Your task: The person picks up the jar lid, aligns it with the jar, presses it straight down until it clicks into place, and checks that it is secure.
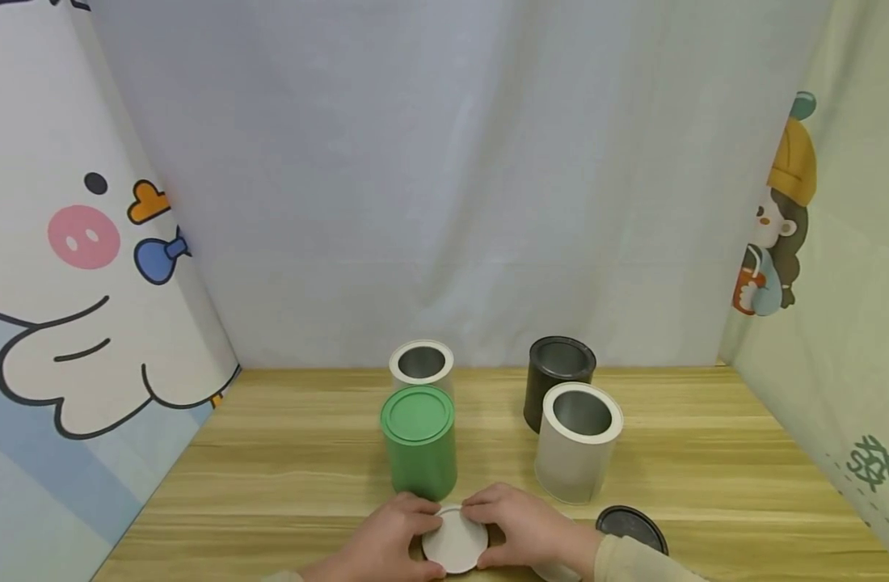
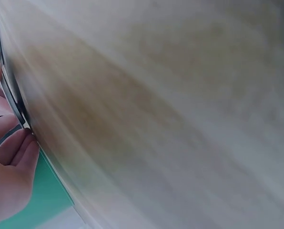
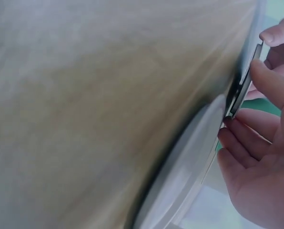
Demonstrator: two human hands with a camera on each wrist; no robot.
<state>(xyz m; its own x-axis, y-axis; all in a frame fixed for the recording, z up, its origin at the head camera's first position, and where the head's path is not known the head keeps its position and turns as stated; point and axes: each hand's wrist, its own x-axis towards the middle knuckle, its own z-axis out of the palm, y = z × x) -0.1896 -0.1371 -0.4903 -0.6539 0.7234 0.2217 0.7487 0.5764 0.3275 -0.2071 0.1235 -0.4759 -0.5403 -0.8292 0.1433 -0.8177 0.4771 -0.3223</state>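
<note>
Near the front edge of the table, a round white lid (image 1: pixel 455 540) is held between both hands. The left hand (image 1: pixel 389 540) grips its left rim, thumb at the near side and fingers at the far side. Mirroring it, the right hand (image 1: pixel 520 529) grips the right rim. In the wrist views the lid appears edge-on, slightly tilted, close over the tabletop. A closed green can (image 1: pixel 419 453) stands just beyond the left fingers. Partly hidden under the right forearm lies a second white lid (image 3: pixel 185 162).
Behind the green can stands an open white can (image 1: pixel 397 364). To the right, an open white can (image 1: pixel 571 465) stands in front of an open black can (image 1: pixel 535 396). A black lid (image 1: pixel 632 529) lies by the right sleeve. Cloth curtains (image 1: pixel 444 186) enclose the table.
</note>
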